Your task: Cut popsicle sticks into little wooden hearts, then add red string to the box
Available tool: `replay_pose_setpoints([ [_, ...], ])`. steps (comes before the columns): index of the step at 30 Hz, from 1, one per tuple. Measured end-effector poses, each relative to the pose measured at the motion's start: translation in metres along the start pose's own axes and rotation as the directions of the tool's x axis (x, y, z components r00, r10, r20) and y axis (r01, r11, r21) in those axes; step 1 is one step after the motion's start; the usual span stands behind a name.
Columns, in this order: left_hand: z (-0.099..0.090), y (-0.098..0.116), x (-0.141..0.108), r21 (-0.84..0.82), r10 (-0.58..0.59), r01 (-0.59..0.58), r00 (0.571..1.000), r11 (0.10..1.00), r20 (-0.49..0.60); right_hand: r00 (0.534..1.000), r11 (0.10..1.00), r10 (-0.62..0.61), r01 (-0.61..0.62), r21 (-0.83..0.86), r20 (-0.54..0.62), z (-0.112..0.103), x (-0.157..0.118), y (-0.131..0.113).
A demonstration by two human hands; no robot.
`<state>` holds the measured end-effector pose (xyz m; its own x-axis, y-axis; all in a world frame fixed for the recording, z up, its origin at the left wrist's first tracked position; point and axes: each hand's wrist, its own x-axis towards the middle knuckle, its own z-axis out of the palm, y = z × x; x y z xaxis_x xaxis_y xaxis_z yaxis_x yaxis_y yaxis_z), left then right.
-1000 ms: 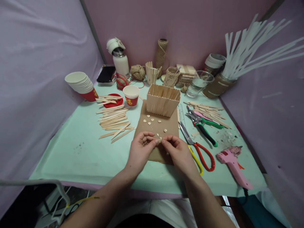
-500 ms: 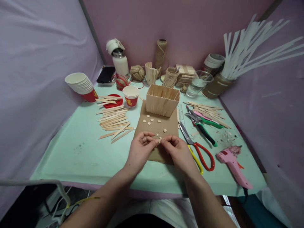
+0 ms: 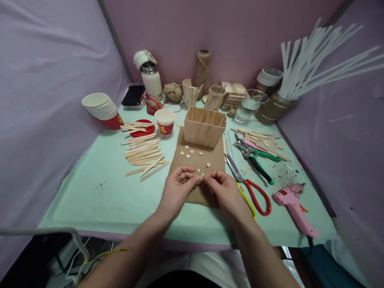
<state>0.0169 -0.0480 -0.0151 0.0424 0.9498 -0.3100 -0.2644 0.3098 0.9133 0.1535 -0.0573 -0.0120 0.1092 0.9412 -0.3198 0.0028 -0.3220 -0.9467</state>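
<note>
Over a piece of brown cardboard (image 3: 207,198), my left hand (image 3: 177,190) and my right hand (image 3: 225,192) meet almost fingertip to fingertip. Thumb and index finger of each are closed in a pinch at a tiny pale wooden piece (image 3: 202,176); the fingers partly hide it. Several more small rounded wooden chips (image 3: 192,151) lie scattered on the cardboard beyond my hands. A box made of wooden craft sticks (image 3: 204,134), with scalloped edges, stands upright at the far end of the cardboard.
Scissors (image 3: 240,176), pruning shears (image 3: 255,160) and a pink glue gun (image 3: 295,210) lie on the right. Loose craft sticks (image 3: 145,152) spread to the left. Paper cups (image 3: 102,110), a plastic cup of water (image 3: 247,110), twine (image 3: 173,93) and a white bottle (image 3: 151,82) stand behind.
My hands keep the same pinch at nearly the same place. The whole view has shifted very slightly; no object has visibly moved on the table.
</note>
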Motion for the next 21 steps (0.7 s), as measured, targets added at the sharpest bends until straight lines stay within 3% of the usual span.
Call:
replay_pose_setpoints([
  [13,0.0000,0.0023,0.0003,0.013,-0.008,0.008,1.000,1.000,0.005,0.999,0.999,-0.029,0.030,-0.018,0.015,-0.0006,0.0017,0.0025],
  [21,-0.0051,0.0071,0.0020,0.300,0.024,-0.045,0.997,0.953,0.071,0.999,0.999,-0.026,0.027,-0.037,0.022,-0.0027,0.0020,0.0008],
])
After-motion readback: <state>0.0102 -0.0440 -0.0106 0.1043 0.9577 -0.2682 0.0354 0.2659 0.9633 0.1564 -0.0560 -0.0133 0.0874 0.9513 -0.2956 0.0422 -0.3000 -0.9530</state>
